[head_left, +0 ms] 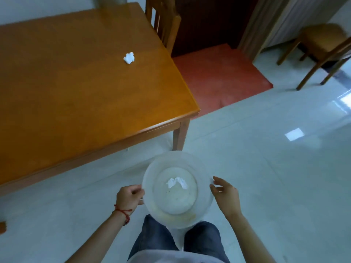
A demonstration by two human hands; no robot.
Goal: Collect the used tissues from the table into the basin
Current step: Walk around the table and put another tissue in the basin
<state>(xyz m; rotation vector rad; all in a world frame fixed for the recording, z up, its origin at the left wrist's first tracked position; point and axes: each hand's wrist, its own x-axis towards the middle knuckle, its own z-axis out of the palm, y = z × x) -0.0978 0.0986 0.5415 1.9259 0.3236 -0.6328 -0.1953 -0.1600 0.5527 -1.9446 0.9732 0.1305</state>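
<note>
A round translucent white basin (152,173) is in front of my legs, off the table's near right corner. A crumpled white tissue (177,182) lies on its bottom. My left hand (128,197), with a red string at the wrist, grips the basin's left rim. My right hand (225,194) is at the right rim with fingers spread, thumb touching the edge. A second crumpled white tissue (129,57) lies on the orange wooden table (76,92), toward its far right side.
A wooden chair (165,21) stands at the table's far right edge. Another chair (322,46) stands at the upper right on the glossy pale tile floor. A red floor patch (218,76) lies before a dark doorway.
</note>
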